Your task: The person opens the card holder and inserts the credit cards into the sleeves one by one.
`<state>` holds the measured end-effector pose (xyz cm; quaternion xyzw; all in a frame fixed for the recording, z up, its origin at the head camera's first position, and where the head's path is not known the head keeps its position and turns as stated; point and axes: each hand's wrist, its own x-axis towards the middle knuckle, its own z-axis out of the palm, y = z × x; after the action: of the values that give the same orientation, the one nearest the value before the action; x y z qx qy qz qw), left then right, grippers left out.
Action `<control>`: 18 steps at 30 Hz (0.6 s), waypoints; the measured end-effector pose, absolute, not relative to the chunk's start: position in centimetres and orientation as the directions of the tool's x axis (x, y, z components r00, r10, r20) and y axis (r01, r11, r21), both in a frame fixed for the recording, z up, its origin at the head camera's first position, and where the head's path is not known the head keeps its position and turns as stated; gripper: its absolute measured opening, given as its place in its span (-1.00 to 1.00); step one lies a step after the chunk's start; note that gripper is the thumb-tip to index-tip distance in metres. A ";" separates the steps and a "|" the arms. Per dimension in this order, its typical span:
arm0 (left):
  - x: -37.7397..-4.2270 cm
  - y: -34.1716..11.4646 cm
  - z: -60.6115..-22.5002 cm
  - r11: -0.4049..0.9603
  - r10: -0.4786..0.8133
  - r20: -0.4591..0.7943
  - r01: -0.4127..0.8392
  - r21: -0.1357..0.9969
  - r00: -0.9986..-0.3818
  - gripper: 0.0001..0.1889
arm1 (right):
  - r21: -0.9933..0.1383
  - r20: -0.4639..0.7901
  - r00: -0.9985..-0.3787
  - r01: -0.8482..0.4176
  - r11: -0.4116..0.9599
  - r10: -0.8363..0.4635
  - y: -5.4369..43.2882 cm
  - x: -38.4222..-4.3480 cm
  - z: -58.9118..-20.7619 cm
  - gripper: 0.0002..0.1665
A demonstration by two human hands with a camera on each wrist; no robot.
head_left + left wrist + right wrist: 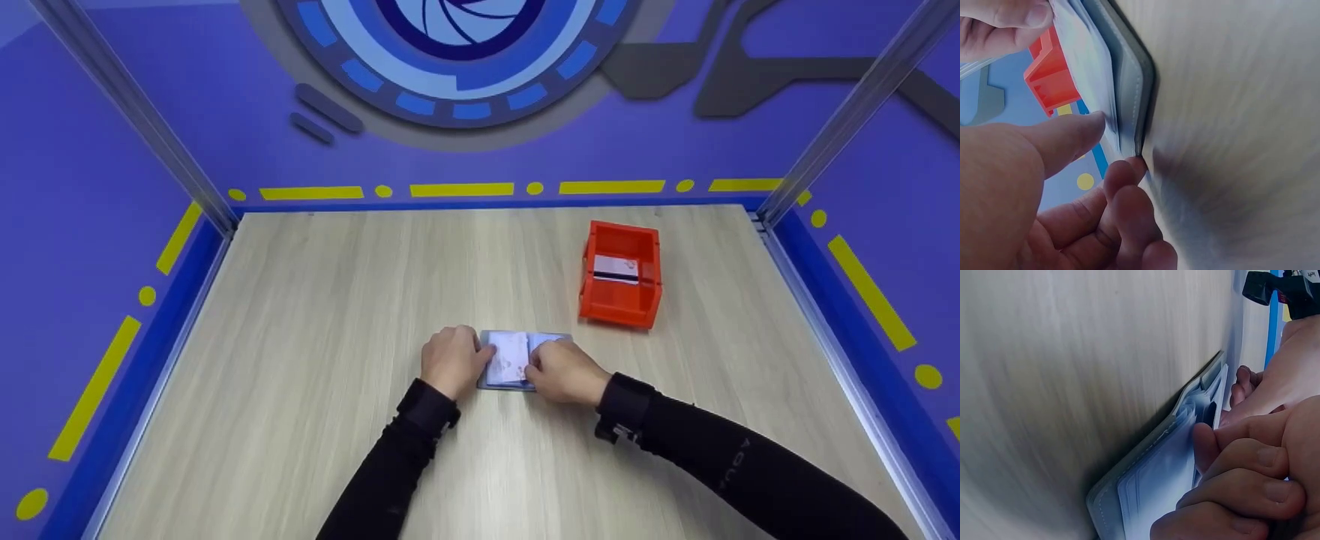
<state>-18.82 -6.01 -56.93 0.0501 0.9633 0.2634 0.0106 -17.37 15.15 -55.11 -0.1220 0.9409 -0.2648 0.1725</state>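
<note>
Your grey card holder (1129,79) lies open on the surface (337,300), a bit below the middle of the head view. Your left hand (452,362) pinches its left end, with the thumb on top. Your right hand (568,371) is mostly closed, with the fingers curled, and it pinches the right edge of a white card (509,356) that lies over the holder.

The left wrist view shows what the head view hides: your left fingertips tuck against the holder's edge, and stitches run along the cover. The right wrist view shows clear sleeves (1154,486) at the bottom middle, and a dark strip (1211,412) beside your pointing finger.

Only the head view lets you see into the red bin (616,313), right of the middle. A card with a black stripe (616,265) lies in it. The left wrist view shows just part of the bin, at upper left.
</note>
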 end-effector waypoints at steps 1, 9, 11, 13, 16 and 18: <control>-18.8 -6.0 -56.9 0.855 0.102 0.006 0.091 0.511 -0.995 -0.62 | -0.536 -0.265 -0.910 -0.136 0.833 -0.319 15.1 -17.4 -55.1 -0.60; -18.9 -5.9 -57.0 0.858 0.100 -0.030 0.071 0.509 -0.995 -0.60 | -0.481 -0.303 -0.903 -0.130 0.867 -0.303 14.8 -17.4 -55.1 -0.60; -18.9 -5.9 -57.0 0.861 0.100 -0.028 0.073 0.503 -0.995 -0.59 | -0.480 -0.314 -0.899 -0.126 0.868 -0.305 14.6 -17.4 -55.1 -0.63; -18.9 -5.9 -57.0 0.865 0.102 -0.025 0.076 0.497 -0.994 -0.59 | -0.480 -0.318 -0.896 -0.129 0.868 -0.309 14.5 -17.4 -55.1 -0.68; -18.9 -5.8 -57.0 0.867 0.099 -0.022 0.075 0.493 -0.995 -0.57 | -0.476 -0.301 -0.897 -0.153 0.866 -0.324 14.4 -17.4 -55.1 -0.75; -18.9 -5.8 -57.0 0.868 0.096 -0.020 0.074 0.491 -0.995 -0.57 | -0.467 -0.291 -0.898 -0.168 0.868 -0.330 14.3 -17.4 -55.2 -0.76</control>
<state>-18.89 -5.75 -57.02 0.0442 0.9662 0.2529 0.0219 -17.45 14.29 -55.15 -0.1314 0.9489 -0.2204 0.1840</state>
